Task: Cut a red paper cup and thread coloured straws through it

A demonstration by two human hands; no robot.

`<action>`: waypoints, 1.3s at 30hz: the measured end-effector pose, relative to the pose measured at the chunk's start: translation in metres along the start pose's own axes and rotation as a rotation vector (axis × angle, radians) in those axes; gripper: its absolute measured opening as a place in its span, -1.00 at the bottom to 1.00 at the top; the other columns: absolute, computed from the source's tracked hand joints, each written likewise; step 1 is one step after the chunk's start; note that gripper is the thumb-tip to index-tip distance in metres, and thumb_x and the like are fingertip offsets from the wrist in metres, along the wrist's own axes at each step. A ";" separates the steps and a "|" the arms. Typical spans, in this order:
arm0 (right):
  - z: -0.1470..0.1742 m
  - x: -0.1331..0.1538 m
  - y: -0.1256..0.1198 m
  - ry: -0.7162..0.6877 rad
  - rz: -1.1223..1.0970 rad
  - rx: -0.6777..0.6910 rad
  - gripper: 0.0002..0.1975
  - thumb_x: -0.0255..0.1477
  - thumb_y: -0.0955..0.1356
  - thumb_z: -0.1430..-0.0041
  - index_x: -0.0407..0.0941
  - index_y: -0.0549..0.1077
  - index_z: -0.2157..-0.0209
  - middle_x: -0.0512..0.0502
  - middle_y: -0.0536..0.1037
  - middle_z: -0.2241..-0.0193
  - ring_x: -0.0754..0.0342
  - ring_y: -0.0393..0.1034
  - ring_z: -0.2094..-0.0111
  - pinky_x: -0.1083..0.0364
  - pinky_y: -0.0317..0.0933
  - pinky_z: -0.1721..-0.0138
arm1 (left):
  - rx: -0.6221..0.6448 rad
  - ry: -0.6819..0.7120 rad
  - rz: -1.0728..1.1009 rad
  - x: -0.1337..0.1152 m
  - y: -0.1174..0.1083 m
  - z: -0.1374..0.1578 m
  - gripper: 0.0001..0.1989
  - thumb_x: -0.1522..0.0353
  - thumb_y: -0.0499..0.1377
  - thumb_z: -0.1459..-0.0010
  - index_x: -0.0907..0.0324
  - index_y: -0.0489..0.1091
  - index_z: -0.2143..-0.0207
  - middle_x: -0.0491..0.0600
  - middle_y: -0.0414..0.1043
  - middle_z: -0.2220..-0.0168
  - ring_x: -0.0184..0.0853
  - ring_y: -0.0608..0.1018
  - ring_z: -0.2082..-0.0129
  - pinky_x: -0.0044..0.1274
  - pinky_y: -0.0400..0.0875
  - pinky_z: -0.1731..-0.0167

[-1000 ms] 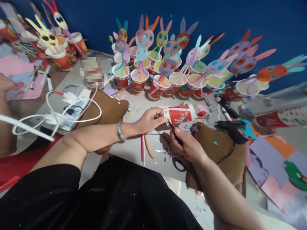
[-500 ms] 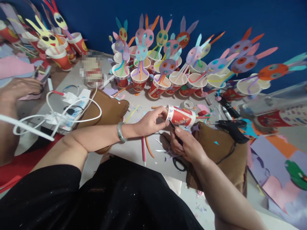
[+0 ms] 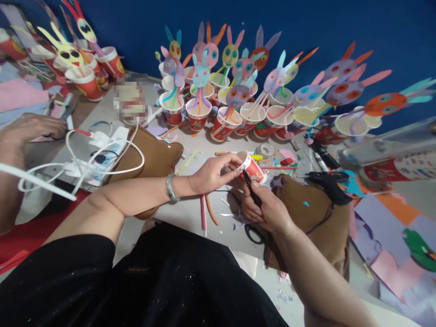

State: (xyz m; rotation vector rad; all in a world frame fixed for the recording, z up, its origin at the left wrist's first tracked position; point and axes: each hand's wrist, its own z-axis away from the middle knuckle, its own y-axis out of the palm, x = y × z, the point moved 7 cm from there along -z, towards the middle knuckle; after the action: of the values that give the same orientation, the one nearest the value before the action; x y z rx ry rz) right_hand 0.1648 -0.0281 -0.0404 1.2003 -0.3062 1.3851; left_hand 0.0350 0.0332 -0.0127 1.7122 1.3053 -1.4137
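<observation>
My left hand (image 3: 213, 172) pinches the rim of a red and white paper cup (image 3: 256, 170), which is tilted on its side above the table with its mouth toward the left. In my right hand (image 3: 267, 206) is a slim black tool (image 3: 252, 188), gripped like a pen. Its tip is at the cup's rim close to my left fingertips; whether it is a pen or a blade I cannot make out. Below my right hand lies a pair of scissors (image 3: 255, 234), mostly hidden, among paper scraps. Pink and orange strips (image 3: 211, 211) lie below my left wrist.
Several cups with paper rabbit heads (image 3: 200, 75) stand along the blue wall. A black glue gun (image 3: 332, 186) rests on a brown cushion (image 3: 306, 218) at right. White cables and a power strip (image 3: 112, 145) lie at left, near another person's hand (image 3: 37, 127).
The cup has turned so its mouth shows more toward me, and its bottom has swung nearer, uncovering a yellow marker behind. At left, the other person's hand has shifted slightly.
</observation>
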 end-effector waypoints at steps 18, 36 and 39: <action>0.002 0.001 0.003 0.026 -0.029 0.035 -0.58 0.00 0.35 -0.28 -0.07 0.34 0.39 0.23 0.10 0.81 0.28 -0.22 0.83 0.23 -0.23 0.76 | -0.010 0.019 -0.013 -0.003 -0.001 0.000 -0.80 0.23 0.20 -0.32 0.18 0.44 0.14 0.01 0.54 0.22 -0.37 0.58 0.22 -0.49 0.47 0.11; 0.002 -0.001 -0.001 -0.013 0.009 0.023 -0.57 -0.02 0.39 -0.26 -0.08 0.33 0.42 0.24 0.11 0.80 0.30 -0.19 0.81 0.25 -0.22 0.76 | -0.014 0.237 -0.084 -0.011 -0.001 0.000 -0.85 0.29 0.17 -0.34 0.17 0.41 0.13 -0.02 0.52 0.24 -0.39 0.57 0.25 -0.51 0.47 0.18; 0.003 0.000 -0.001 -0.007 0.002 0.024 -0.56 -0.01 0.37 -0.27 -0.08 0.33 0.43 0.23 0.11 0.81 0.30 -0.19 0.82 0.25 -0.21 0.77 | -0.040 0.224 -0.081 -0.009 -0.003 -0.001 -0.83 0.28 0.17 -0.35 0.18 0.44 0.12 0.00 0.54 0.23 -0.38 0.58 0.23 -0.50 0.47 0.15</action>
State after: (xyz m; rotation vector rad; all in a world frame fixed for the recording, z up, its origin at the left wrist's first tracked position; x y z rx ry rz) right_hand 0.1668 -0.0299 -0.0393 1.2252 -0.2962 1.3907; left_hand 0.0333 0.0322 -0.0032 1.8507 1.5273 -1.2580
